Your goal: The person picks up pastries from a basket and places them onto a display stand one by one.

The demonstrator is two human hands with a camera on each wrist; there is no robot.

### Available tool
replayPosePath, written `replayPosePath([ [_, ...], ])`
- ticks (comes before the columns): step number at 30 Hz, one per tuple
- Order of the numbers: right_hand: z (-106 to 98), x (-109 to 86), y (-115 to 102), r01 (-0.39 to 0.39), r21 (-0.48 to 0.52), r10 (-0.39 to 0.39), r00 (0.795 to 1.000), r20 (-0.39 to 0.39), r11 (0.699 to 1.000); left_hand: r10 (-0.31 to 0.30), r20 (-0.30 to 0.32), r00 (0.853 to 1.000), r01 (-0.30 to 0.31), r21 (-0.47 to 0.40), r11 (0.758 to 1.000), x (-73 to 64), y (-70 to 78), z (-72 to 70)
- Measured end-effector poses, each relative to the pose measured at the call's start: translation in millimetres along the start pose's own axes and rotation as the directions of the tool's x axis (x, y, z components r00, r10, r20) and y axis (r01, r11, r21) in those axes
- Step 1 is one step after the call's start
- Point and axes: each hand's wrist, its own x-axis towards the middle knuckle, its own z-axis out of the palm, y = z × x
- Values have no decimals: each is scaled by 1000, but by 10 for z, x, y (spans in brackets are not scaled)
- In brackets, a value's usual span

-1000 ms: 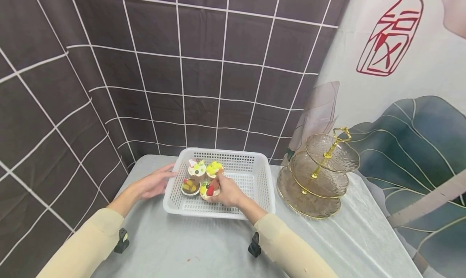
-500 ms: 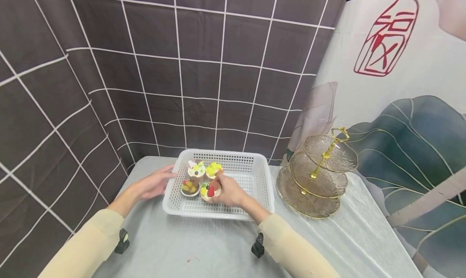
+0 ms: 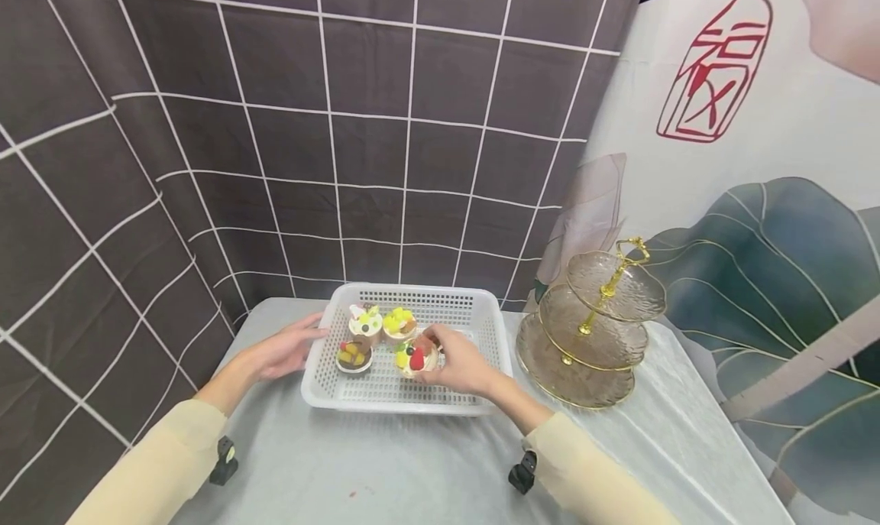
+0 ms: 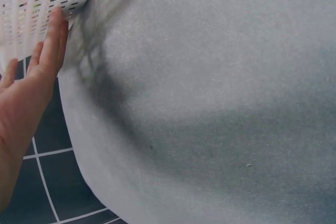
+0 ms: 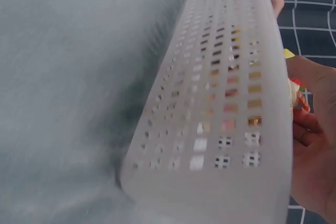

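My right hand (image 3: 464, 361) pinches a cupcake (image 3: 417, 359) topped with cream, a red berry and yellow fruit, over the right-centre of the white plastic basket (image 3: 406, 407). In the right wrist view the basket wall hides most of that cupcake. Three others stand at the basket's left: one with white and green topping (image 3: 365, 320), one with yellow fruit (image 3: 399, 322) and a dark one with orange fruit pieces (image 3: 354, 354). Beside the basket's left wall is my left hand (image 3: 285, 349); its fingers (image 4: 51, 45) are extended against the perforated side.
A three-tier stand (image 3: 584, 330) of smoky plates with gold rims and a gold handle rises right of the basket. A grey cloth (image 3: 385, 471) covers the table. Dark tile-patterned fabric (image 3: 371, 158) hangs behind and at the left.
My right hand has moved to the right with the berry-topped cupcake, leaving a gap from the other three. The left hand stays at the basket's side. The head view has shifted slightly.
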Motion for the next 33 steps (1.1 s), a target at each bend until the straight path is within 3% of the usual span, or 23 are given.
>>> replayPosePath([
  [8, -249, -231, 72, 64, 44, -61, 996, -63, 997, -18, -10, 1000, 17, -7, 1000, -18, -1, -13],
  [19, -603, -467, 100, 39, 57, -27, 980, -196, 998, -8, 20, 1000, 8, -13, 1000, 14, -12, -22],
  [22, -736, -532, 98, 19, 66, -3, 972, -236, 998, 4, 37, 999, -4, -8, 1000, 19, -13, -23],
  [33, -1223, -792, 10, -156, 133, 192, 926, -326, 979, 26, -3, 1000, -26, 25, 999, 13, -21, -9],
])
